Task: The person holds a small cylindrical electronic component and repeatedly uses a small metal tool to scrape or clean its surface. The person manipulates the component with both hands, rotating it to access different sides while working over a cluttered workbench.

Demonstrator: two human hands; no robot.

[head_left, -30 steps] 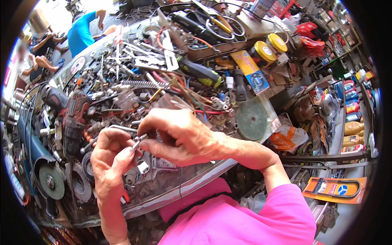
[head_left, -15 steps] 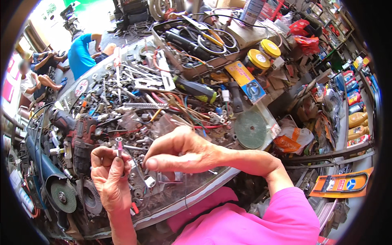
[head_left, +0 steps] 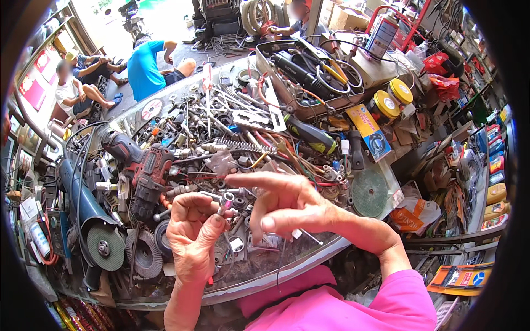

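Left hand: my left hand [head_left: 193,240] is raised palm-up over the glass counter [head_left: 309,259], thumb and fingertips pinched shut on a small metal socket [head_left: 226,199].
Socket: short silver cylinder, upright between my fingertips, its hollow end facing up, just above the heap of loose hardware.
Right hand: my right hand [head_left: 287,207] grasps nothing; the index finger is stretched out flat toward the left, its tip just above the socket, the other fingers loosely curled and the thumb free.
Contact: I cannot tell whether the fingertip touches the socket.
Left of my hands: red cordless drill [head_left: 146,179] lying on its side, and nearer the edge an angle grinder [head_left: 91,220].
Right of my hands: green grinding disc [head_left: 369,193] flat on the counter.
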